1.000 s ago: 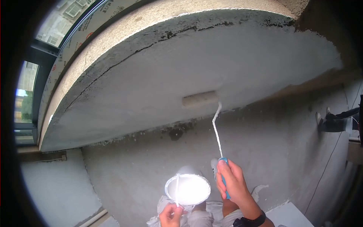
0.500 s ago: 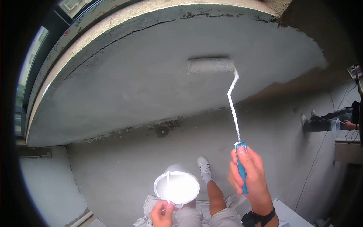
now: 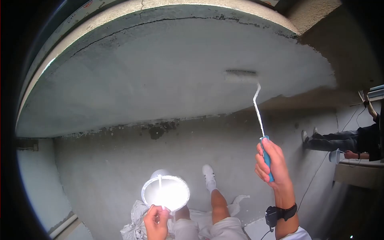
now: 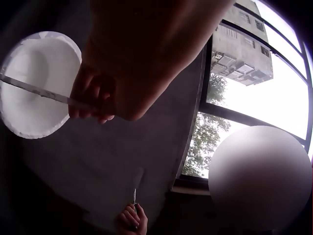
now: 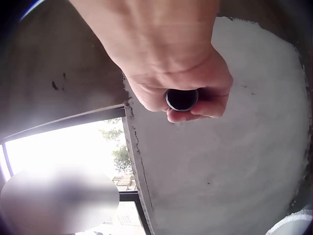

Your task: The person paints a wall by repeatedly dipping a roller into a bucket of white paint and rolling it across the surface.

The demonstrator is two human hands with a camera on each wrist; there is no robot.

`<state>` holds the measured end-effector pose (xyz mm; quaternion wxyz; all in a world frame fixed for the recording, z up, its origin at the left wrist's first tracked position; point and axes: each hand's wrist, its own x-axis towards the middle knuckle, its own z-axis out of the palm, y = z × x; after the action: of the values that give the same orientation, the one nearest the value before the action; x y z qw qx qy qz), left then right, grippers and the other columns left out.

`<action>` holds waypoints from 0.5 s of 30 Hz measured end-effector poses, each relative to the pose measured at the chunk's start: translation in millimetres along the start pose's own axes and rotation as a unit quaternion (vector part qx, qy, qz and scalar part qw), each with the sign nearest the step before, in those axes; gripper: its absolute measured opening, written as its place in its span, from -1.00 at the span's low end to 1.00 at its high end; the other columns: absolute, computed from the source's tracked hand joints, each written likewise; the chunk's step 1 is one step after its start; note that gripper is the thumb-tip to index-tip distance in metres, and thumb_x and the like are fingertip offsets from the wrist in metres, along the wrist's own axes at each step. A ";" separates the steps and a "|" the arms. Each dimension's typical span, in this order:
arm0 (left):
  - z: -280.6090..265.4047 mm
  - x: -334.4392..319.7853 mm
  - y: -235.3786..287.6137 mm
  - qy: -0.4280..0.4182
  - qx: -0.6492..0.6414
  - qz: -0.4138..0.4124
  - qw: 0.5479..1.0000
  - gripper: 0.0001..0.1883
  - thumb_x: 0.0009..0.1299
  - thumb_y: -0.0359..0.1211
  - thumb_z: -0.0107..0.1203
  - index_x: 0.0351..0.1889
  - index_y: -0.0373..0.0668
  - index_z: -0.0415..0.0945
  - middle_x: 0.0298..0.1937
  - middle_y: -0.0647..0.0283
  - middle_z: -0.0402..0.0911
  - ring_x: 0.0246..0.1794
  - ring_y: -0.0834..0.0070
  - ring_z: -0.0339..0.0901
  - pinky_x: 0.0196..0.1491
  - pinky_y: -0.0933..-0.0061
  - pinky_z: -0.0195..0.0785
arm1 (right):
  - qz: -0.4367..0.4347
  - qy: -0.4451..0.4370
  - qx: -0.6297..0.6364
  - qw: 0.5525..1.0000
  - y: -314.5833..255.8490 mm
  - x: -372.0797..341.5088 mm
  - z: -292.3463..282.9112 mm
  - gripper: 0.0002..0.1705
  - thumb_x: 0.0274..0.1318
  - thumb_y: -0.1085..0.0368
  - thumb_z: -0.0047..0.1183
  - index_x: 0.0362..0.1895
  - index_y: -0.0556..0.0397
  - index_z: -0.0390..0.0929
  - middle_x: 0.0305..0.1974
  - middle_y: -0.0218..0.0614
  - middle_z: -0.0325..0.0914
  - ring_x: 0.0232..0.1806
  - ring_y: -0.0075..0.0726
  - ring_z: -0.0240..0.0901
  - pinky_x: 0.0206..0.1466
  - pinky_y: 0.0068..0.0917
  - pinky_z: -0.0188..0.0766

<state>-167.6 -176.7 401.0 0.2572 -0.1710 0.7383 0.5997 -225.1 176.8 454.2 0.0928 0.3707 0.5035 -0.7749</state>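
Observation:
My right hand (image 3: 274, 162) grips the blue handle (image 3: 267, 160) of a paint roller, thumb along its top. The white-coated rod rises to the roller head (image 3: 241, 76), which lies against the pale painted wall (image 3: 160, 76). In the right wrist view the hand (image 5: 181, 83) wraps the handle, its dark round end showing. My left hand (image 3: 157, 222) pinches the handle strip of a white bucket (image 3: 146, 191) holding white paint. The left wrist view shows that hand (image 4: 95, 93) on the strip (image 4: 36, 90) across the bucket (image 4: 73, 49).
Another person (image 3: 340, 142) stands at the right, holding a small pail (image 3: 334, 156). A cable (image 3: 314, 180) runs along the floor. Below are my shoe (image 3: 208, 175) and a crumpled cloth (image 3: 138, 220). A rough ledge (image 3: 92, 20) curves along the wall's edge, and a window (image 4: 244, 98) stands beside it.
The roller and my right hand have moved right in the head view, the roller first rising, then dropping slightly. My left hand and bucket appear further left as the view shifted.

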 end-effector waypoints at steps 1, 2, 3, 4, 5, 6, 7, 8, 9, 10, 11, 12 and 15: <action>8.4 -1.7 -6.3 0.020 -0.004 -0.008 1.000 -0.78 0.46 -0.35 0.10 -0.31 -0.36 0.50 -0.38 0.29 0.44 -0.38 0.48 0.54 -0.26 0.37 0.56 | 0.018 -0.003 -0.006 1.000 2.0 5.1 -8.8 -0.61 0.48 0.00 -0.26 -0.38 -0.04 0.26 -0.82 -0.49 0.11 -0.94 -0.58 -0.05 -0.84 -0.60 -0.09; 16.6 -1.5 -11.2 0.037 -0.006 -0.014 0.999 -0.77 0.46 -0.33 0.11 -0.31 -0.36 0.50 -0.38 0.28 0.44 -0.38 0.49 0.53 -0.26 0.38 0.56 | 0.036 -0.011 0.001 0.999 4.8 11.7 -19.7 -0.61 0.48 0.00 -0.25 -0.37 -0.04 0.26 -0.82 -0.50 0.11 -0.94 -0.58 -0.05 -0.84 -0.60 -0.09; 26.8 1.0 -8.9 0.053 -0.009 -0.018 0.998 -0.75 0.46 -0.31 0.11 -0.31 -0.36 0.50 -0.38 0.28 0.45 -0.38 0.50 0.52 -0.27 0.38 0.55 | 0.050 -0.018 0.007 0.999 7.8 21.3 -30.0 -0.61 0.48 -0.01 -0.24 -0.37 -0.04 0.26 -0.82 -0.50 0.11 -0.93 -0.59 -0.05 -0.84 -0.60 -0.09; 34.6 0.4 -9.9 0.067 -0.007 -0.024 0.997 -0.75 0.47 -0.31 0.12 -0.32 -0.36 0.50 -0.38 0.28 0.45 -0.38 0.51 0.51 -0.27 0.38 0.56 | 0.061 -0.026 0.012 0.998 14.1 29.3 -39.0 -0.61 0.48 -0.01 -0.24 -0.37 -0.04 0.27 -0.82 -0.50 0.11 -0.93 -0.59 -0.06 -0.84 -0.60 -0.09; 42.6 -0.1 -7.9 0.083 -0.006 -0.032 0.996 -0.75 0.47 -0.30 0.12 -0.32 -0.35 0.50 -0.38 0.28 0.46 -0.39 0.52 0.50 -0.27 0.38 0.56 | 0.080 -0.029 0.007 0.996 18.7 39.3 -48.0 -0.62 0.46 -0.02 -0.22 -0.36 -0.05 0.27 -0.80 -0.51 0.11 -0.90 -0.60 -0.07 -0.82 -0.59 -0.09; 50.1 1.2 -4.7 0.099 -0.005 -0.042 0.994 -0.74 0.47 -0.30 0.12 -0.33 -0.35 0.50 -0.38 0.28 0.46 -0.39 0.53 0.50 -0.28 0.38 0.56 | 0.094 -0.029 -0.002 0.995 25.1 53.2 -55.0 -0.62 0.46 -0.02 -0.21 -0.36 -0.05 0.27 -0.79 -0.51 0.12 -0.89 -0.59 -0.06 -0.81 -0.58 -0.09; 52.2 3.6 -8.2 0.098 -0.013 -0.037 0.994 -0.74 0.48 -0.29 0.11 -0.33 -0.35 0.49 -0.38 0.28 0.47 -0.38 0.53 0.49 -0.27 0.36 0.58 | 0.106 -0.031 -0.014 0.994 36.6 69.5 -57.9 -0.62 0.45 -0.03 -0.20 -0.36 -0.05 0.28 -0.78 -0.51 0.12 -0.88 -0.59 -0.04 -0.80 -0.57 -0.08; 56.8 6.2 -11.0 0.095 -0.009 -0.041 0.995 -0.74 0.48 -0.29 0.11 -0.33 -0.34 0.49 -0.38 0.28 0.47 -0.38 0.53 0.49 -0.27 0.36 0.58 | 0.118 -0.031 -0.024 0.992 49.5 87.6 -61.2 -0.62 0.44 -0.03 -0.19 -0.36 -0.05 0.28 -0.77 -0.50 0.13 -0.86 -0.59 -0.03 -0.79 -0.57 -0.08; 61.8 10.2 -14.4 0.094 -0.005 -0.043 0.995 -0.74 0.48 -0.29 0.11 -0.33 -0.34 0.49 -0.38 0.27 0.47 -0.38 0.52 0.50 -0.27 0.36 0.58 | 0.133 -0.032 -0.018 0.990 64.9 111.8 -66.1 -0.62 0.43 -0.02 -0.16 -0.37 -0.06 0.29 -0.77 -0.51 0.13 -0.86 -0.58 -0.03 -0.78 -0.56 -0.08; 66.3 14.5 -19.9 0.093 -0.002 -0.044 0.995 -0.74 0.48 -0.29 0.11 -0.34 -0.34 0.49 -0.38 0.27 0.47 -0.38 0.52 0.50 -0.28 0.35 0.59 | 0.148 -0.035 -0.013 0.988 81.6 139.2 -69.6 -0.63 0.41 -0.02 -0.13 -0.39 -0.06 0.29 -0.77 -0.53 0.13 -0.86 -0.57 -0.03 -0.78 -0.56 -0.07; 66.4 18.2 -23.8 0.091 -0.004 -0.054 0.994 -0.74 0.48 -0.29 0.11 -0.34 -0.34 0.49 -0.38 0.27 0.47 -0.38 0.51 0.50 -0.28 0.35 0.59 | 0.162 -0.031 -0.008 0.986 99.3 164.7 -66.3 -0.63 0.41 -0.01 -0.13 -0.38 -0.06 0.29 -0.76 -0.52 0.14 -0.85 -0.57 -0.03 -0.78 -0.55 -0.07; 69.2 23.2 -24.8 0.087 -0.005 -0.062 0.994 -0.74 0.48 -0.29 0.11 -0.34 -0.33 0.49 -0.38 0.27 0.47 -0.38 0.51 0.50 -0.28 0.35 0.59 | 0.174 -0.028 0.000 0.984 113.6 189.9 -63.1 -0.64 0.41 0.00 -0.13 -0.38 -0.05 0.29 -0.75 -0.52 0.14 -0.85 -0.56 -0.02 -0.77 -0.53 -0.06; 76.0 32.1 -26.4 0.091 0.008 -0.068 0.994 -0.75 0.48 -0.31 0.12 -0.34 -0.33 0.49 -0.38 0.27 0.47 -0.39 0.51 0.50 -0.28 0.35 0.59 | 0.184 -0.027 0.025 0.982 127.2 209.1 -53.0 -0.65 0.39 0.01 -0.12 -0.37 -0.03 0.30 -0.73 -0.49 0.18 -0.81 -0.52 0.03 -0.75 -0.48 -0.03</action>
<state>-165.5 -106.8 349.9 0.2306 -0.2724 0.7497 0.5573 -281.9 209.2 212.4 0.2378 0.4377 0.4044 -0.7670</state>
